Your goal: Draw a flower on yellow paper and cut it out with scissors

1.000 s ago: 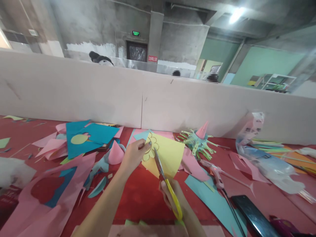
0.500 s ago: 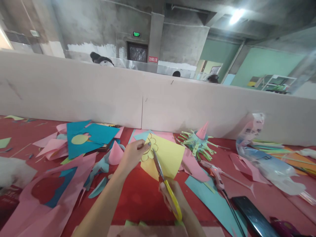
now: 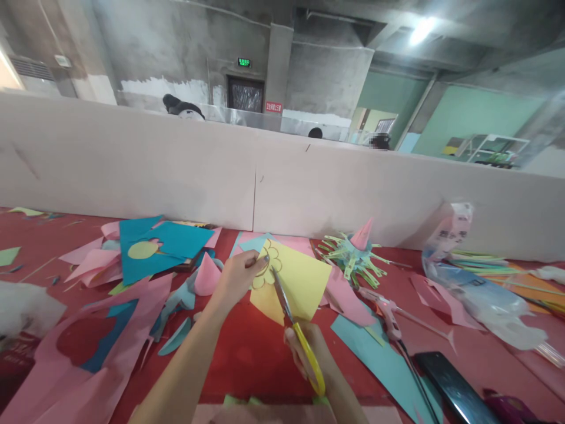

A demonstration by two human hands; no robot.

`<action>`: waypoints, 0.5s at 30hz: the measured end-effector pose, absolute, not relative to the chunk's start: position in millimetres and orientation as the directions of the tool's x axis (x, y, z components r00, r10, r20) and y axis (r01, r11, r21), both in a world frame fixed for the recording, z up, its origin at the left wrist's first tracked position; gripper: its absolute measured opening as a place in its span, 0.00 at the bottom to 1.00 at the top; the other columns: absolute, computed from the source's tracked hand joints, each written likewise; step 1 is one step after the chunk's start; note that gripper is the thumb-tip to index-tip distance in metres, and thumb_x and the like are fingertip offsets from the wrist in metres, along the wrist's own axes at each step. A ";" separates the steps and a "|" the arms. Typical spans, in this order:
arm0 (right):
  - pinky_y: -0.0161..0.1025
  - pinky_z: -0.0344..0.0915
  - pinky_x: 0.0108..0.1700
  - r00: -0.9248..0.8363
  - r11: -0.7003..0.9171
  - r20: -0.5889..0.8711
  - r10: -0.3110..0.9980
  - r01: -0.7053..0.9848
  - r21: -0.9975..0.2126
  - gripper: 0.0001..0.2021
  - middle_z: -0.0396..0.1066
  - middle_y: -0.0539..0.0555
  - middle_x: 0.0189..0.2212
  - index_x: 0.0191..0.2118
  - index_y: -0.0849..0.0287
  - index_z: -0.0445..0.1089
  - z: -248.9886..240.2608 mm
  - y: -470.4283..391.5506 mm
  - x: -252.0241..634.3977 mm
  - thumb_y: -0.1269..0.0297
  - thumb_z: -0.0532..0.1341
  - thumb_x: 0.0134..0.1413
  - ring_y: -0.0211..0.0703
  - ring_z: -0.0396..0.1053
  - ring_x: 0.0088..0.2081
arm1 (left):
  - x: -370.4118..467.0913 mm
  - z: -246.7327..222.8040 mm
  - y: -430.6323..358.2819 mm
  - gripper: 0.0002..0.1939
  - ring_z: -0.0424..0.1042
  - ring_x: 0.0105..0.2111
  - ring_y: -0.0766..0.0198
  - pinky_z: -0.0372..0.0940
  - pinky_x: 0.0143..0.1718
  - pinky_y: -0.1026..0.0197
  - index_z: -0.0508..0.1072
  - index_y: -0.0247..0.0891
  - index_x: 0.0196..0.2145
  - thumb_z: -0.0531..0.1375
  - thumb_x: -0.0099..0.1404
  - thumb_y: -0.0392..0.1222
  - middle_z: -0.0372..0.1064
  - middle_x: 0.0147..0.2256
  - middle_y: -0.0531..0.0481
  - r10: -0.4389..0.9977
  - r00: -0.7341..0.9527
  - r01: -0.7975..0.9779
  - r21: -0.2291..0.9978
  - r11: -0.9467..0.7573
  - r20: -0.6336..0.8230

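Observation:
Between my hands is a yellow sheet of paper (image 3: pixel 306 280) with a flower outline (image 3: pixel 270 268) drawn in brown near its left edge. My left hand (image 3: pixel 242 274) pinches that edge, thumb on top beside the flower. Yellow-handled scissors (image 3: pixel 311 359) are in my right hand (image 3: pixel 304 347), fingers wrapped around the handles. Their blades point up and away from me, with the tips at the flower's right side. Whether the blades are parted is hard to make out. A pink paper cone (image 3: pixel 207 275) stands just left of my left wrist.
A fringed green paper piece with a pink cone (image 3: pixel 359 241) stands at the back. To the right lie a glue gun (image 3: pixel 388 315), a phone (image 3: pixel 459 383) and a plastic bag (image 3: pixel 489 303). Pink paper scraps (image 3: pixel 128 341) and blue sheets (image 3: pixel 176 241) cover the left. A white partition (image 3: pixel 185 171) runs behind.
The yellow sheet has shifted very slightly, and the scissor blades sit a touch differently at the flower. Both hands keep their hold.

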State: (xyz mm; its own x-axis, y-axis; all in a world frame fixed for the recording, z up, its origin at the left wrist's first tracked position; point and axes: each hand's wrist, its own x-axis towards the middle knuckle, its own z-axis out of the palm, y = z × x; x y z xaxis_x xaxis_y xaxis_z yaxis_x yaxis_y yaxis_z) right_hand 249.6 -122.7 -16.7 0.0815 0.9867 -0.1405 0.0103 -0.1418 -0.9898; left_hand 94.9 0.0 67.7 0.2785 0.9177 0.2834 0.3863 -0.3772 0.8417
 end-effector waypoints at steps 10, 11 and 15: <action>0.27 0.41 0.10 0.081 -0.121 -0.113 0.990 0.105 -0.987 0.28 0.45 0.39 0.09 0.25 0.58 0.56 -20.8 -119.9 250.1 0.34 0.55 0.43 0.26 0.44 0.08 | 100.1 64.3 0.6 0.16 0.47 0.19 0.71 0.43 0.21 0.67 0.54 0.38 0.20 0.52 0.59 0.50 0.43 0.18 0.59 0.926 0.262 0.323 0.879 -0.350 0.273; 0.27 0.41 0.10 0.097 -0.119 -0.109 0.989 0.095 -0.988 0.27 0.45 0.38 0.08 0.26 0.58 0.56 -19.7 -120.4 249.7 0.34 0.55 0.43 0.26 0.44 0.08 | 101.2 63.6 0.7 0.16 0.47 0.19 0.71 0.43 0.21 0.67 0.54 0.38 0.20 0.52 0.59 0.50 0.44 0.18 0.59 0.927 0.255 0.322 0.880 -0.350 0.275; 0.26 0.41 0.10 0.119 -0.147 -0.141 0.983 0.044 -0.988 0.28 0.45 0.39 0.08 0.25 0.58 0.57 -17.8 -120.5 248.7 0.33 0.55 0.43 0.26 0.45 0.09 | 105.7 62.1 -0.7 0.15 0.46 0.18 0.72 0.42 0.20 0.67 0.53 0.39 0.21 0.52 0.59 0.49 0.42 0.17 0.60 0.938 0.219 0.337 0.882 -0.330 0.268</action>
State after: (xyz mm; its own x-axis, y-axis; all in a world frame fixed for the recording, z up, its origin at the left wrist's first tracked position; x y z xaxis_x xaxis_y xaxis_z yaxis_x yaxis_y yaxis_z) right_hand 248.7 -120.5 -17.8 0.1190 0.9829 -0.1409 0.0441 -0.1470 -0.9882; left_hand 105.7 -0.7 62.1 0.2195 0.9382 0.2676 0.3365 -0.3303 0.8818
